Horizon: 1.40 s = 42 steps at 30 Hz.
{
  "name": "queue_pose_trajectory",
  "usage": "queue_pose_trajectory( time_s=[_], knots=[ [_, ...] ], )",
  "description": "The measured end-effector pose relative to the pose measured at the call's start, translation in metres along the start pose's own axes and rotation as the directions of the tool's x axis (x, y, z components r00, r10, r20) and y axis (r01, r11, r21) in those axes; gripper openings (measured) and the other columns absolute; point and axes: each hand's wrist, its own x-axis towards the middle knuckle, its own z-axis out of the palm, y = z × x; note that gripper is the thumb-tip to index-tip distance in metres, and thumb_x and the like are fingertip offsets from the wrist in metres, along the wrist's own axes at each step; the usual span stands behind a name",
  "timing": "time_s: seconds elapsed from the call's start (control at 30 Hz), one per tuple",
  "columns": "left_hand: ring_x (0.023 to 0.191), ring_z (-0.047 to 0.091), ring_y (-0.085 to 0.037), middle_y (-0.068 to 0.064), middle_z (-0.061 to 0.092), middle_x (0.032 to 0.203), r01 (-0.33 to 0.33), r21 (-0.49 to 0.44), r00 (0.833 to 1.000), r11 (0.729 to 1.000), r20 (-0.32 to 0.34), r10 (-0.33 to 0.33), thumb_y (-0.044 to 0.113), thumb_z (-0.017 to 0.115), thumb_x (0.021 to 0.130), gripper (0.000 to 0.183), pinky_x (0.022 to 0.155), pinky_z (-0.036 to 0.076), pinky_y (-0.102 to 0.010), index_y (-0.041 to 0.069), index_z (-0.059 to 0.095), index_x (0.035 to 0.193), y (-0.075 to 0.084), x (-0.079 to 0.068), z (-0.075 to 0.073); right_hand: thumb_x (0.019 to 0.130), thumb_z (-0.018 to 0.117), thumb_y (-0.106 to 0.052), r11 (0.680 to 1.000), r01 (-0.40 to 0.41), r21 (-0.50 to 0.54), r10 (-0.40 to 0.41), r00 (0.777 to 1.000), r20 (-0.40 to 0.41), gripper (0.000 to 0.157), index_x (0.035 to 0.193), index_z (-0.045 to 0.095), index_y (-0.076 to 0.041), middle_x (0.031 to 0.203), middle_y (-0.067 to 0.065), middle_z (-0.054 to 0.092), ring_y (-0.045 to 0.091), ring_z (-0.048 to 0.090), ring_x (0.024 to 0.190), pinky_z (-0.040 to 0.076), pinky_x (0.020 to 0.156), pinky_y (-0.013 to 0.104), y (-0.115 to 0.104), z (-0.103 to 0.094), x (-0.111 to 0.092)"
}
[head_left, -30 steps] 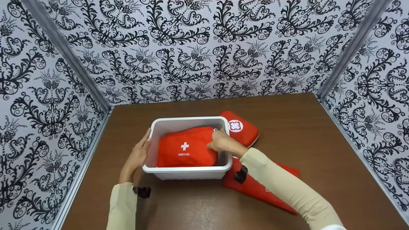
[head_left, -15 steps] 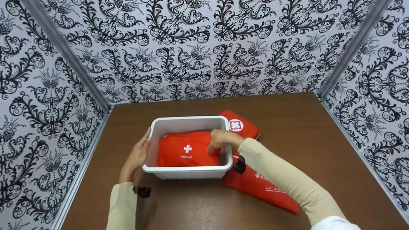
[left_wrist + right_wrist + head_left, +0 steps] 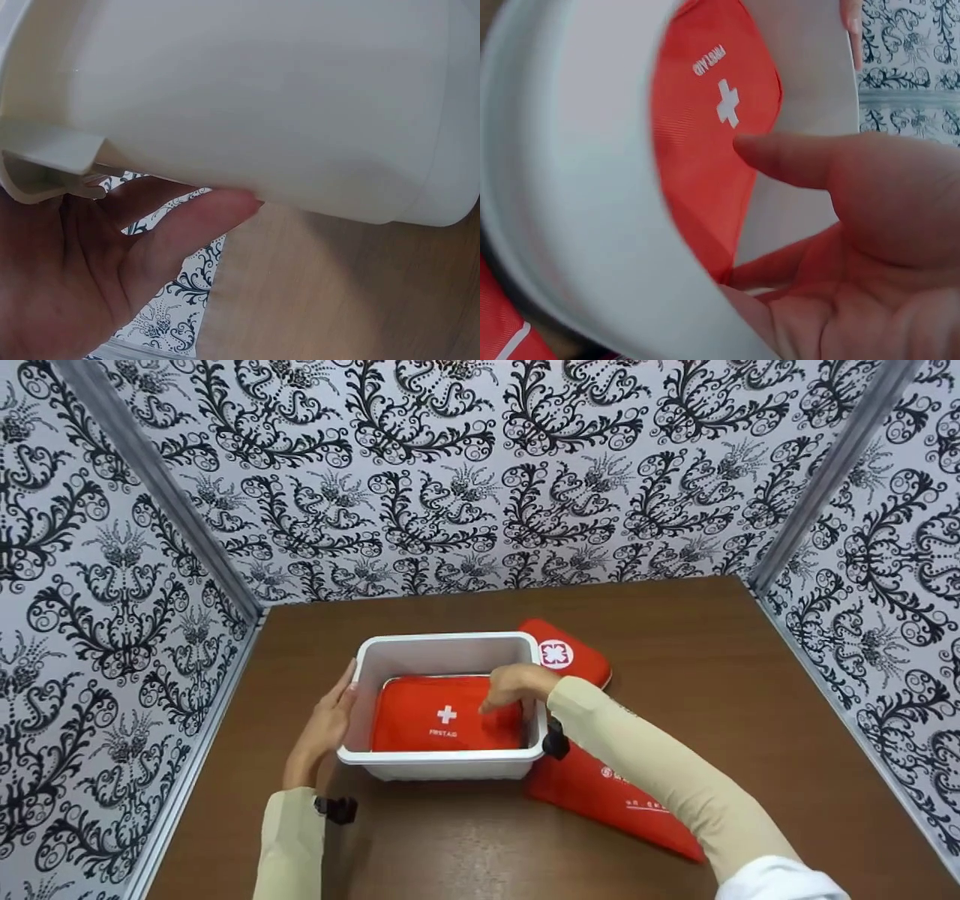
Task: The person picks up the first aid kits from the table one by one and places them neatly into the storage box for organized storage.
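A white plastic bin (image 3: 450, 765) stands on the table, and a red first aid pouch (image 3: 420, 712) with a white cross lies flat in it. My left hand (image 3: 330, 720) rests against the outside of the bin's left wall with its fingers fairly straight; the left wrist view shows a fingertip (image 3: 240, 204) touching the wall. My right hand (image 3: 514, 684) reaches over the right rim into the bin. In the right wrist view its thumb (image 3: 780, 157) is stretched out over the pouch, and its other fingers (image 3: 769, 268) are at the pouch's edge, partly hidden by the bin wall.
A red case (image 3: 581, 664) with a white round emblem lies behind the bin's right side. A flat red pouch (image 3: 600, 802) with white print lies to the front right, partly under the right forearm. Patterned walls (image 3: 465, 510) enclose the brown table (image 3: 450, 840).
The first aid pouch has gone from raised and creased to lying flat, shifting slightly right and toward me. My right hand has moved a little left. The left hand stays at the bin.
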Motion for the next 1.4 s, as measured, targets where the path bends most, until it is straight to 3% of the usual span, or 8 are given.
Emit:
queue_pose_trajectory(
  time_s=[0.23,0.4,0.67,0.83,0.97,1.07,1.3,1.4],
  knots=[
    [0.148,0.031,-0.046,-0.019,0.028,0.163,0.002,-0.001,1.0,1.0,0.004,-0.002,0.037,0.03,0.111,0.054,0.12,0.023,-0.065,0.022,0.019,0.161,0.001,0.0,0.001,0.096,0.065,-0.038,0.997,-0.035,0.065,0.031,0.998,0.056,0.064,0.143,0.045,0.002,0.144,0.019,0.05,0.042,0.074,0.095,0.06,0.087,0.045,0.004,0.0,0.006],
    [0.148,0.031,-0.046,-0.019,0.028,0.163,0.003,0.001,1.0,1.0,-0.005,-0.003,0.035,0.03,0.111,0.053,0.12,0.022,-0.064,0.022,0.02,0.161,0.001,-0.001,-0.001,0.094,0.066,-0.039,0.999,-0.042,0.009,0.042,0.999,0.012,0.058,0.134,0.055,0.001,0.133,0.018,0.057,0.036,0.074,0.091,0.061,0.081,0.042,0.001,0.004,0.01],
    [0.148,0.032,-0.045,-0.018,0.029,0.163,-0.015,-0.001,1.0,1.0,-0.019,0.015,0.034,0.031,0.111,0.053,0.12,0.022,-0.064,0.021,0.022,0.161,0.001,0.0,-0.001,0.096,0.062,-0.036,0.999,-0.026,-0.021,0.025,0.999,-0.04,0.047,0.125,0.062,0.001,0.127,0.016,0.061,0.037,0.07,0.105,0.061,0.083,0.045,0.0,0.01,0.013],
    [0.149,0.03,-0.043,-0.018,0.029,0.163,-0.023,-0.009,1.0,1.0,-0.014,0.023,0.032,0.031,0.111,0.052,0.122,0.022,-0.06,0.02,0.022,0.161,-0.001,0.001,0.0,0.097,0.06,-0.038,0.999,0.01,-0.047,-0.013,0.998,-0.059,0.046,0.121,0.063,0.001,0.119,0.017,0.064,0.037,0.069,0.106,0.06,0.083,0.044,0.001,0.01,0.011],
    [0.152,0.025,-0.039,-0.015,0.025,0.165,-0.012,-0.046,1.0,0.999,0.002,0.012,0.03,0.032,0.111,0.052,0.124,0.017,-0.057,0.023,0.02,0.161,-0.001,0.002,-0.001,0.096,0.063,-0.037,0.999,0.045,-0.001,-0.045,0.994,-0.096,0.036,0.1,0.064,-0.002,0.095,0.012,0.063,0.031,0.068,0.092,0.058,0.081,0.041,0.002,0.008,0.005],
    [0.151,0.026,-0.039,-0.015,0.027,0.165,-0.015,-0.051,1.0,0.999,-0.011,0.014,0.031,0.033,0.111,0.052,0.124,0.018,-0.057,0.023,0.022,0.161,-0.001,0.002,-0.001,0.095,0.065,-0.036,0.996,0.093,-0.008,-0.093,0.985,-0.146,0.033,0.096,0.063,-0.003,0.085,0.006,0.055,0.023,0.058,0.083,0.052,0.079,0.037,0.002,0.006,0.001],
    [0.15,0.027,-0.042,-0.017,0.027,0.164,-0.014,-0.024,1.0,1.0,-0.008,0.013,0.033,0.031,0.111,0.052,0.124,0.018,-0.059,0.021,0.021,0.161,-0.001,0.001,0.0,0.093,0.067,-0.032,0.983,0.18,0.031,-0.168,0.957,-0.238,0.041,0.109,0.068,0.006,0.095,0.012,0.064,0.021,0.054,0.086,0.051,0.091,0.038,0.008,-0.001,-0.006],
    [0.151,0.026,-0.041,-0.017,0.026,0.165,-0.012,-0.022,1.0,1.0,-0.003,0.012,0.033,0.03,0.111,0.052,0.124,0.018,-0.058,0.022,0.021,0.161,-0.001,0.0,-0.002,0.092,0.069,-0.026,0.964,0.25,0.084,-0.218,0.935,-0.279,0.035,0.108,0.073,0.005,0.096,0.013,0.07,0.016,0.055,0.082,0.053,0.084,0.032,0.015,-0.004,-0.008]
  ],
)
